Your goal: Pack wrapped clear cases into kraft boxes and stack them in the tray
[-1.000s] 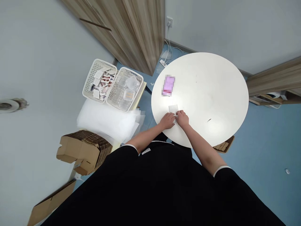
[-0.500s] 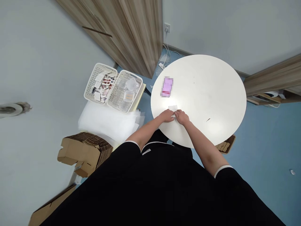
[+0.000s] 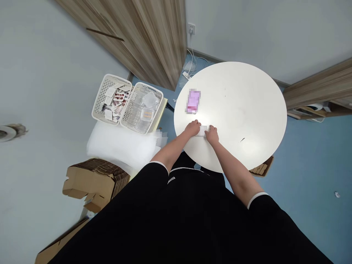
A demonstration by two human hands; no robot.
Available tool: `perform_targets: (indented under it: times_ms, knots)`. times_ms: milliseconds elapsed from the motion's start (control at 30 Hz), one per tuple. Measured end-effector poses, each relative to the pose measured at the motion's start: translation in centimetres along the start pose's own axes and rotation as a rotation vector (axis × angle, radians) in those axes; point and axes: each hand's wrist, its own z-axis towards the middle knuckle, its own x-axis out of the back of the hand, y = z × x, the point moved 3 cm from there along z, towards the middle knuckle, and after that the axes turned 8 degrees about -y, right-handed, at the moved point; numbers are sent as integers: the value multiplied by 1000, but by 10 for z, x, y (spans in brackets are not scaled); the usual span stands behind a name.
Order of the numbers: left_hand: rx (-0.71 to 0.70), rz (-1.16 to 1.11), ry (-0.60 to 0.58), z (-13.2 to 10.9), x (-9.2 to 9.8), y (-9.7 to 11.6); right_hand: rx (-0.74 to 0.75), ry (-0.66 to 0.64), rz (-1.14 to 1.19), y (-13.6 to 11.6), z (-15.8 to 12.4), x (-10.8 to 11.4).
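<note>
on the round white tabletop (image 3: 247, 110), the left hand (image 3: 191, 128) and right hand (image 3: 212, 134) are half-closed, holding opposite ends of a small white sheet (image 3: 202, 131), its long axis running side to side between them, near the tabletop's nearest edge.

A round white desk (image 3: 242, 110) carries a blurred pink item (image 3: 193, 101). Beside it sit two white plastic baskets (image 3: 99, 93), one with printed cards, the other with clear plastic packaging, above translucent foam sheets (image 3: 118, 143) and a stack of flattened cardboard boxes (image 3: 96, 179). Cables (image 3: 192, 58) rise to a wall socket (image 3: 191, 28).
</note>
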Motion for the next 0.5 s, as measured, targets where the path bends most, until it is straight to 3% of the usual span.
perform_targets:
  times_ms: [100, 233, 333, 500]
  knots:
    - [95, 0, 78, -9, -14, 9, -93, 30, 126, 9, -7, -12]
    - [187, 5, 203, -29, -31, 19, -85, 51, 190, 17, -21, -24]
    - [113, 25, 279, -46, -41, 30, -33, 41, 229, 30, -38, -28]
    - [-83, 9, 162, -60, -55, 51, 76, 13, 231, 67, -77, -21]
